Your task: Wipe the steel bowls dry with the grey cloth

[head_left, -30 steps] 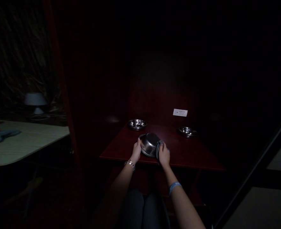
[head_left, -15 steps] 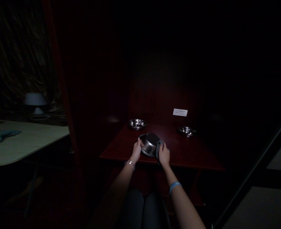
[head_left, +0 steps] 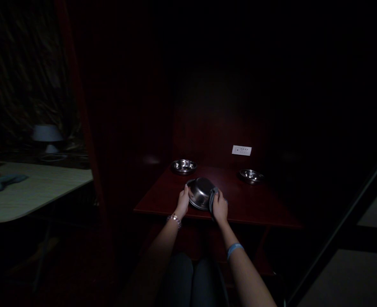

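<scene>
A steel bowl [head_left: 201, 192] is tipped up on its edge above the near part of a dark red table [head_left: 255, 209], its outer bottom facing me. My left hand [head_left: 182, 203] grips the bowl's left rim, fingers closed round it. My right hand [head_left: 219, 206] presses a grey cloth [head_left: 213, 197] against the bowl's right side, fingers closed on the cloth.
Two more steel bowls sit upright on the table, one at the back left [head_left: 184, 166], one at the back right [head_left: 251, 175]. A white socket plate [head_left: 241, 150] is on the back wall. To the left, a pale table [head_left: 38, 187] holds a blue cloth [head_left: 1, 182] and a lamp [head_left: 47, 136].
</scene>
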`<state>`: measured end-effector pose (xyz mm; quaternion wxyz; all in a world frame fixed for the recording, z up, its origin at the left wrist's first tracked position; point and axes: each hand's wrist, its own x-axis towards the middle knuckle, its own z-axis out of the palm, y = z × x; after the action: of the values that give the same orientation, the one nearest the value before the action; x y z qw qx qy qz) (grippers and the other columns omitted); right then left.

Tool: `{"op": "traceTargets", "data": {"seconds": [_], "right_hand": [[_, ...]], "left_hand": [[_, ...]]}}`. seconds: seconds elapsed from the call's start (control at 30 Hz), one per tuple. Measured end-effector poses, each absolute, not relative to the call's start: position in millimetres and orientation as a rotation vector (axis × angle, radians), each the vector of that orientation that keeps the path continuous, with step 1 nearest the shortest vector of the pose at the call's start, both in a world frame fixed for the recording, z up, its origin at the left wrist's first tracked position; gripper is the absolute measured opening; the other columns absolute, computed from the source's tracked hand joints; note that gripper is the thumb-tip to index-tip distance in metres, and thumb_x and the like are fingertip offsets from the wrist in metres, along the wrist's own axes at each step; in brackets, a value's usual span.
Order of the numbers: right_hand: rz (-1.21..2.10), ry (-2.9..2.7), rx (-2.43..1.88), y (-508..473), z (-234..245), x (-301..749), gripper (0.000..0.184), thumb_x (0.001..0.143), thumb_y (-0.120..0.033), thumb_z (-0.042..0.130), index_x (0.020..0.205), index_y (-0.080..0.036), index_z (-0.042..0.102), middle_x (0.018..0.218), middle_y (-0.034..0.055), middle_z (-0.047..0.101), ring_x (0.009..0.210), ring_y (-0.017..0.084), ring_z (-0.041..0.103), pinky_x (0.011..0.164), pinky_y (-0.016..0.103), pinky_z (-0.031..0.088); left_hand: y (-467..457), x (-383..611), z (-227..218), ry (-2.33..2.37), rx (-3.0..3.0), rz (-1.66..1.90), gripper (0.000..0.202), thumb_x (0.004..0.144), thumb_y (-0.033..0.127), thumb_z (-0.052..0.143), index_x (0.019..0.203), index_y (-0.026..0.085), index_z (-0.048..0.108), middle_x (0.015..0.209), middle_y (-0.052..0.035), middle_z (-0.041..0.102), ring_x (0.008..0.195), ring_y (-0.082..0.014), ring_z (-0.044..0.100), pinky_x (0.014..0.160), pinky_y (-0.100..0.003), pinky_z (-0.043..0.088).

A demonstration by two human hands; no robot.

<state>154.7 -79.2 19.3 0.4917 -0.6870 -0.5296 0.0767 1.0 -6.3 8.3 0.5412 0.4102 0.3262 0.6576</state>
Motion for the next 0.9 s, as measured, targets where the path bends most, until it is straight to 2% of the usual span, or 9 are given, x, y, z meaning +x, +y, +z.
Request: {"op": "traceTargets", "data": {"seconds": [0.9], "right_hand": [[0.202,-1.275,-1.668,-80.6,20.0,154.0,0.046,0.098,-0.034,0.028,0.136,-0.017,0.048,0.118,0.0143,0.066,0.105,0.023,0.065,0.092,0.034,0.046]], "left_hand": [[-2.6,1.2,4.4,0.777,0.978,1.564,0.053,0.076,0.061,0.057,0.089,0.010,0.070,0.089,-0.0132,0.074,0.081,-0.0217,0.069,0.077,-0.033,0.051]]}}
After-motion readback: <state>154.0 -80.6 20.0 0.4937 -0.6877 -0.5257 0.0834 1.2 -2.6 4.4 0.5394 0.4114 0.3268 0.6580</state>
